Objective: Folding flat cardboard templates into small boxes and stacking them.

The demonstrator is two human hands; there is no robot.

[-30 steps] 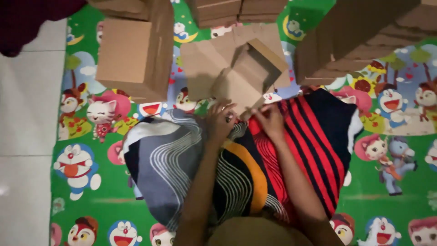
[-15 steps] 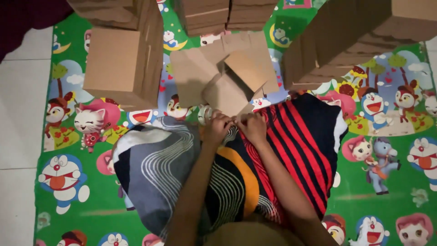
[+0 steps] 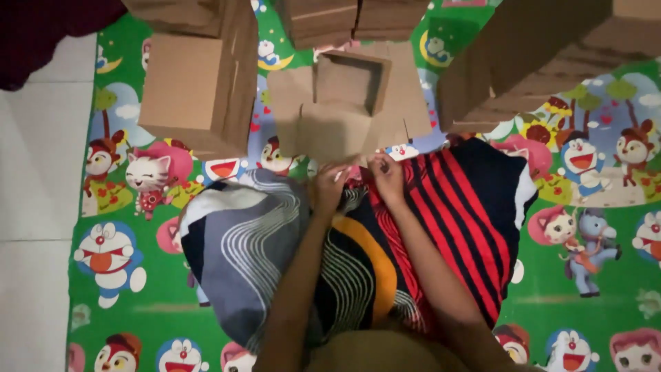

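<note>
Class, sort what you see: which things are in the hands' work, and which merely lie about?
In hand: left hand, right hand, half-folded cardboard box.
Lying about: closed box, cardboard stack, cartoon mat, patterned cloth.

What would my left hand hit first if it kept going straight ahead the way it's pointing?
Most likely the half-folded cardboard box right in front of your left hand: its near flap lies just beyond the fingertips, though depth is hard to judge.
</note>
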